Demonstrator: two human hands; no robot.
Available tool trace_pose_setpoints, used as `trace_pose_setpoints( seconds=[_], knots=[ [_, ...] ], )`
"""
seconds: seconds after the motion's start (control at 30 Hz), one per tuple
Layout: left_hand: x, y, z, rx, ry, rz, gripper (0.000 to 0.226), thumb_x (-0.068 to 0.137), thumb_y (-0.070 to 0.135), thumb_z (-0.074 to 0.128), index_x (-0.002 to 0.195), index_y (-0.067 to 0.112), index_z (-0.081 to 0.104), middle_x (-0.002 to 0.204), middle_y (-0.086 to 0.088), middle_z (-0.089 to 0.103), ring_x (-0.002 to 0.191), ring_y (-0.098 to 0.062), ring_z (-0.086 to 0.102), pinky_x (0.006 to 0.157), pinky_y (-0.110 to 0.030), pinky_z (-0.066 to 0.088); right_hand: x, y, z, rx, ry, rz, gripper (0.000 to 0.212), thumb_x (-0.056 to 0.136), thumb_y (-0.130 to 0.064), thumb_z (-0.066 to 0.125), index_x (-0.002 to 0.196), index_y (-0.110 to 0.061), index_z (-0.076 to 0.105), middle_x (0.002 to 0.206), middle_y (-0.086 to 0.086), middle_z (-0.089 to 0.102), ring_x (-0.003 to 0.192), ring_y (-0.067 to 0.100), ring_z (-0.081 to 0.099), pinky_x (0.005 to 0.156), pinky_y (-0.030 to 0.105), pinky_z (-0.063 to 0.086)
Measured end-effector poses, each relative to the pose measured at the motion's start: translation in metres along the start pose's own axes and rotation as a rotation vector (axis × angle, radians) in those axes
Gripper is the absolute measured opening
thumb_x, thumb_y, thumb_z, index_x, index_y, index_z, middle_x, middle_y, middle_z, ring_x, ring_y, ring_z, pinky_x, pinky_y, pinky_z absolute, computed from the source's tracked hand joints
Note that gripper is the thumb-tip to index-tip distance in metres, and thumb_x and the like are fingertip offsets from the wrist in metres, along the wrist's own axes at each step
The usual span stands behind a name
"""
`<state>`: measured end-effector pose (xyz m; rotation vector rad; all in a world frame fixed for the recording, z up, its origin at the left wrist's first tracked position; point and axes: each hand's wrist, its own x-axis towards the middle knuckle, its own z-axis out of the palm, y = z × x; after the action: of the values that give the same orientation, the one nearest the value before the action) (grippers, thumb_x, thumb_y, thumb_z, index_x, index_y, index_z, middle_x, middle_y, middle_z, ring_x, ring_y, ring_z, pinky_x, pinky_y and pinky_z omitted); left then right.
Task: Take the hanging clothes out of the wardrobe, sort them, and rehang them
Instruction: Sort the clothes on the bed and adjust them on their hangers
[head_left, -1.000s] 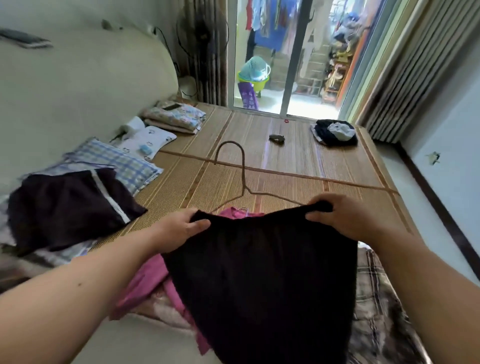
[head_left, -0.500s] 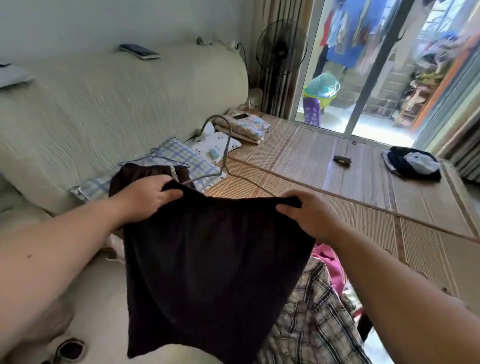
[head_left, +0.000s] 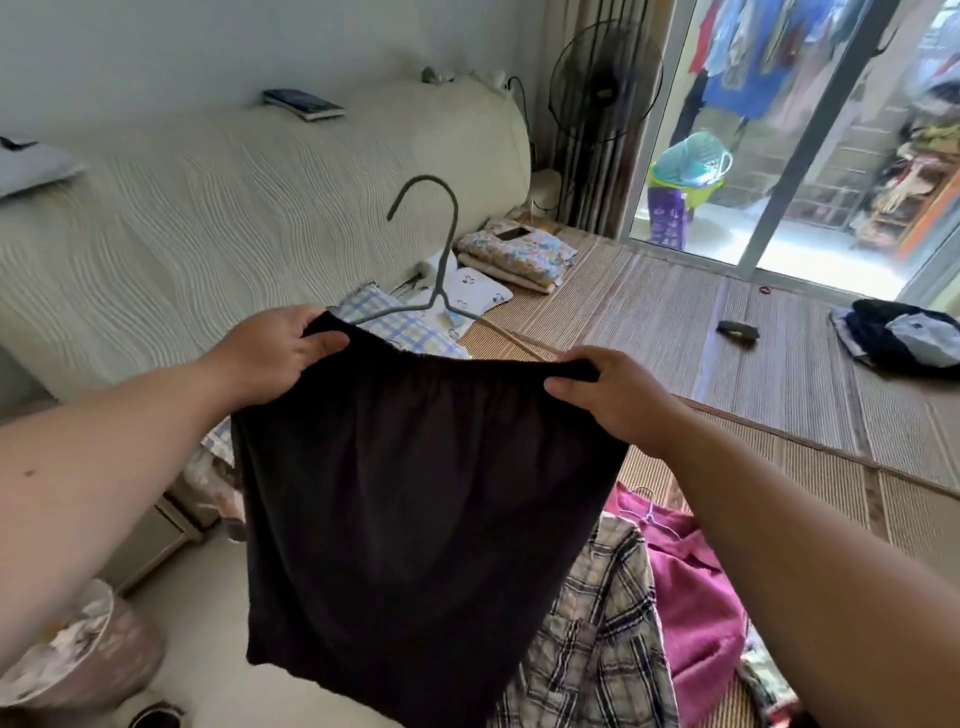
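Left hand and right hand grips clamp the waistband of the black garment; stretching it level should seat the wire hanger between them.

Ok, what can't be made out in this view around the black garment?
Head view:
Wire hanger: lower bars hidden behind the waistband of the black garment; whether it is threaded inside is unclear.
Garment type: shorts or skirt, the dark folds hide which.
Plaid shirt: partly covered by the garment, cut off by the bottom edge.
Small dark object on the mat: too small to identify.
Wardrobe: out of frame.
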<state>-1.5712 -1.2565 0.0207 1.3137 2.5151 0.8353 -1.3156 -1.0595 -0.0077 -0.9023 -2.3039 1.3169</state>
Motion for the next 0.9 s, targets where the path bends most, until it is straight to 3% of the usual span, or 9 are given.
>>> trace_pose_setpoints(
  seconds=[0.13,0.17,0.23,0.3,0.37,0.47,0.6,0.77,0.9],
  knots=[
    [0.023,0.014,0.015,0.065,0.037,-0.039,0.019,0.093,0.033,0.055,0.076,0.026,0.053,0.077,0.003,0.058,0.08,-0.022,0.055,0.065,-0.031,0.033,0.015,0.004,-0.01,0.059,0.02,0.011,0.005,0.086,-0.025,0.068,0.084,-0.029,0.064,0.083,-0.001,0.067,0.081,0.017,0.066,0.079,0.035,0.053],
    [0.026,0.018,0.019,0.101,0.033,-0.057,0.012,0.093,0.033,0.056,0.087,0.022,0.057,0.089,-0.002,0.061,0.092,-0.026,0.056,0.073,-0.032,0.036,0.016,0.004,-0.01,0.065,0.022,0.013,0.004,0.086,-0.026,0.068,0.086,-0.028,0.064,0.085,0.001,0.067,0.083,0.019,0.067,0.081,0.036,0.053],
    [0.028,0.031,0.028,0.142,0.013,-0.04,0.034,0.091,0.032,0.058,0.121,0.016,0.055,0.123,-0.009,0.057,0.12,-0.027,0.047,0.096,-0.033,0.035,0.015,0.004,-0.012,0.06,0.033,0.014,0.007,0.085,-0.027,0.068,0.088,-0.031,0.063,0.088,0.0,0.068,0.086,0.019,0.067,0.083,0.036,0.053],
    [0.024,0.052,0.036,0.128,0.007,0.056,0.051,0.091,0.038,0.056,0.137,0.017,0.044,0.138,-0.008,0.047,0.131,-0.023,0.037,0.109,-0.033,0.026,0.008,0.001,-0.014,0.054,0.036,0.007,0.008,0.085,-0.028,0.068,0.083,-0.033,0.062,0.086,0.0,0.068,0.085,0.02,0.067,0.08,0.034,0.053],
    [0.019,0.079,0.044,0.061,0.027,0.132,0.053,0.094,0.044,0.048,0.136,0.013,0.044,0.136,-0.007,0.048,0.13,-0.023,0.038,0.107,-0.032,0.027,-0.002,-0.003,-0.015,0.048,0.033,-0.005,0.011,0.086,-0.028,0.067,0.079,-0.033,0.062,0.082,-0.003,0.068,0.081,0.017,0.067,0.077,0.031,0.053],
    [0.008,0.115,0.052,-0.121,0.077,0.007,0.057,0.096,0.051,0.035,0.127,0.004,0.046,0.125,-0.01,0.052,0.122,-0.027,0.044,0.091,-0.029,0.03,-0.025,-0.011,-0.018,0.006,0.055,-0.029,0.009,0.086,-0.03,0.066,0.081,-0.034,0.061,0.079,-0.007,0.066,0.076,0.011,0.064,0.073,0.027,0.05],
    [-0.004,0.14,0.05,-0.151,0.159,-0.061,0.047,0.099,0.042,0.036,0.122,0.002,0.047,0.128,-0.019,0.053,0.121,-0.033,0.046,0.095,-0.033,0.033,-0.067,-0.019,-0.021,0.031,0.039,-0.05,0.003,0.086,-0.03,0.067,0.085,-0.03,0.064,0.078,-0.008,0.068,0.074,0.011,0.067,0.071,0.028,0.052],
    [-0.02,0.17,0.042,-0.201,0.26,0.057,0.04,0.101,0.036,0.034,0.122,0.004,0.048,0.122,-0.018,0.055,0.114,-0.032,0.049,0.089,-0.031,0.033,-0.12,-0.033,-0.032,0.138,0.001,-0.078,0.01,0.084,-0.03,0.069,0.092,-0.028,0.066,0.085,-0.004,0.068,0.077,0.013,0.068,0.074,0.031,0.058],
    [-0.026,0.182,0.027,-0.209,0.217,0.169,0.034,0.1,0.039,0.038,0.105,0.01,0.055,0.099,-0.013,0.057,0.101,-0.033,0.055,0.085,-0.032,0.038,-0.151,-0.026,-0.042,0.348,0.014,-0.065,0.014,0.085,-0.017,0.068,0.095,-0.026,0.064,0.093,0.009,0.067,0.079,0.02,0.067,0.08,0.039,0.057]
  ],
)
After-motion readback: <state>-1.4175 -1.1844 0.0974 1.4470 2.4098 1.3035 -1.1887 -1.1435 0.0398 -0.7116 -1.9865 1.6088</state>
